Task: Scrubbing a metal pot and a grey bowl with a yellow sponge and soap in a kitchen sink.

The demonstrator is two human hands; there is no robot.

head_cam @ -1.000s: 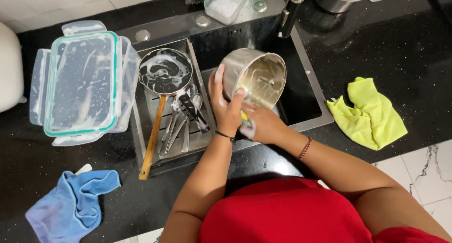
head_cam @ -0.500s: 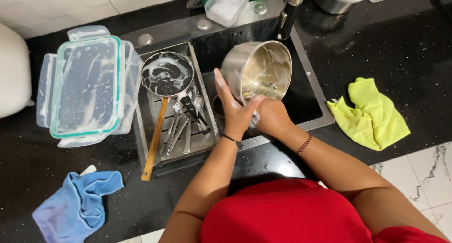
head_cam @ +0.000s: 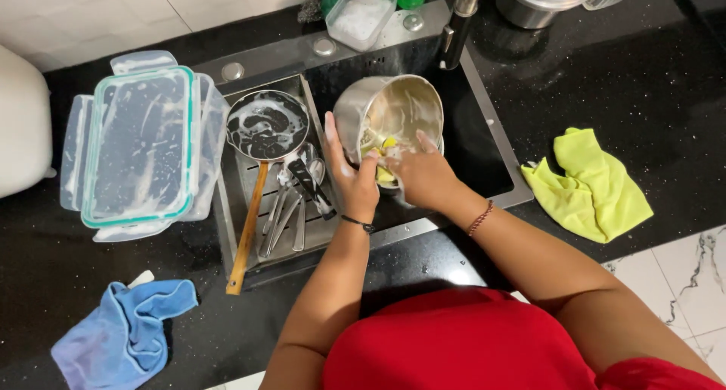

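Steel round pot [head_cam: 393, 110] tilted over black sink basin [head_cam: 484, 156], at centre. Left hand [head_cam: 352, 182] in closed grip on pot rim at 8 o'clock; right hand [head_cam: 423, 174] pressing yellow sponge [head_cam: 386, 159] inside, fingers curled shut. Soapy frying pan [head_cam: 266, 125] crowding 9 o'clock; open black worktop [head_cam: 658, 80] toward 3 o'clock, up to yellow-green cloth [head_cam: 594, 186].

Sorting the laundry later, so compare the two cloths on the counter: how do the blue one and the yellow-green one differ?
The blue cloth lies at the counter's near left, below the soapy container lid; the yellow-green cloth lies right of the sink. The blue one is bunched into a rounder heap, the yellow-green one spread flatter. Both are crumpled on the black counter, and neither hand touches them.
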